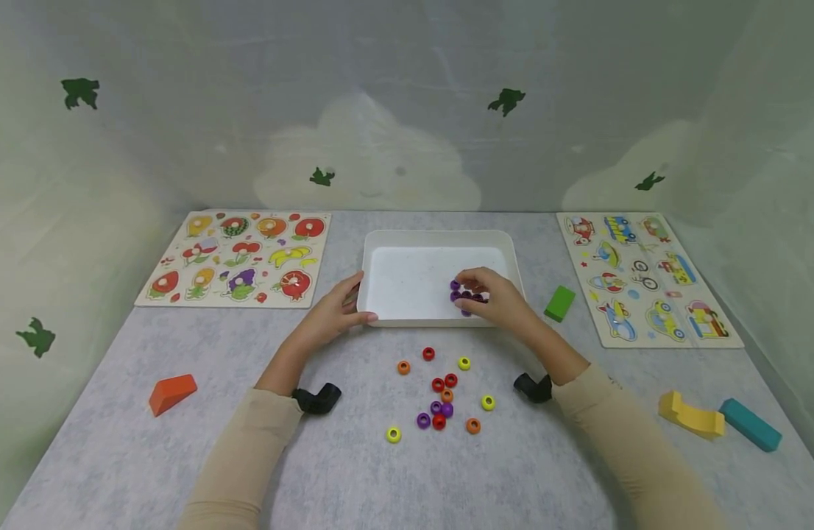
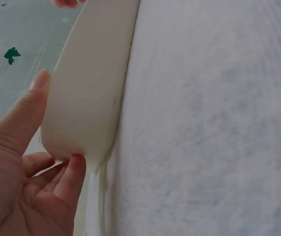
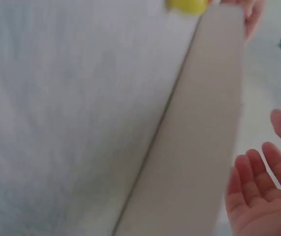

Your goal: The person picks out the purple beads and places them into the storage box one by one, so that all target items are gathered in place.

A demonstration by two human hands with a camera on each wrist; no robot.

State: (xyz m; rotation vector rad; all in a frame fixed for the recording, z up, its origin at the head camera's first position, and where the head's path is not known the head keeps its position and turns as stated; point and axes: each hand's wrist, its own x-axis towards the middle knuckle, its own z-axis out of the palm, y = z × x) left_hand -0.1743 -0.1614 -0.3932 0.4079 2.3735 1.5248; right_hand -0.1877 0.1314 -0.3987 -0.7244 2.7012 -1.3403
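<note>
1. In the head view, I see a white tray (image 1: pixel 407 276) sitting flat on the table (image 1: pixel 354 471), right in the middle. The left hand (image 1: pixel 330 313) holds its near left corner, with the thumb on the front edge and the other fingers on the left side.

2. In that same view, the right hand (image 1: pixel 503 298) is inside the tray, near its right side. Its thumb and fingers bend loosely around a little bunch of purple beads (image 1: pixel 455 296). I can't tell from here if it touches any of them. More beads, which are red (image 1: pixel 429 354), orange (image 1: pixel 403 367), yellow (image 1: pixel 393 435) and purple, lie on the table in front of the tray. A green block (image 1: pixel 560 303) lies just past the tray's right side.

3. In the left wrist view, I see the left thumb against the tray's rim and bent fingertips pressing on the outside of the corner. So this hand has a grip on the tray.

4. In the right wrist view, I see the right hand past the tray's front wall. Its fingers are loose and a bit curved, and the thumb is well apart from them. I see no bead in its palm.
</note>
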